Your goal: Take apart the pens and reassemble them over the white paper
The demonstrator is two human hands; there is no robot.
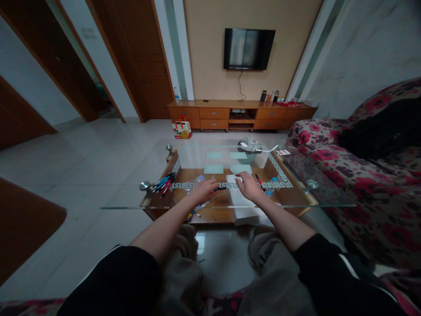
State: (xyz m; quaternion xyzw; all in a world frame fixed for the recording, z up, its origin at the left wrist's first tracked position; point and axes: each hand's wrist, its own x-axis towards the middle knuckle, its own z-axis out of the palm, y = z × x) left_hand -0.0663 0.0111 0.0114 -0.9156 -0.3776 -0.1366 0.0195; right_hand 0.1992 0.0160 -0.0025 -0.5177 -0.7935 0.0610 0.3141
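Left hand (204, 191) grips one pen (219, 189); right hand (249, 186) lies flat, open, on one white pad (237, 198).

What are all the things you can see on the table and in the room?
Glass table: one, clear, in front.
Pens: a bunch, blue and red, table's left corner.
White pad: one, under right hand.
Red pen: one, right of pad.
Bowl: one, greenish, far end.
Television: one, black, wall.
Cabinet: one, wooden, under television.
Sofa: one, flowered, right.
Left hand: holds black pen.
Right hand: flat on pad.
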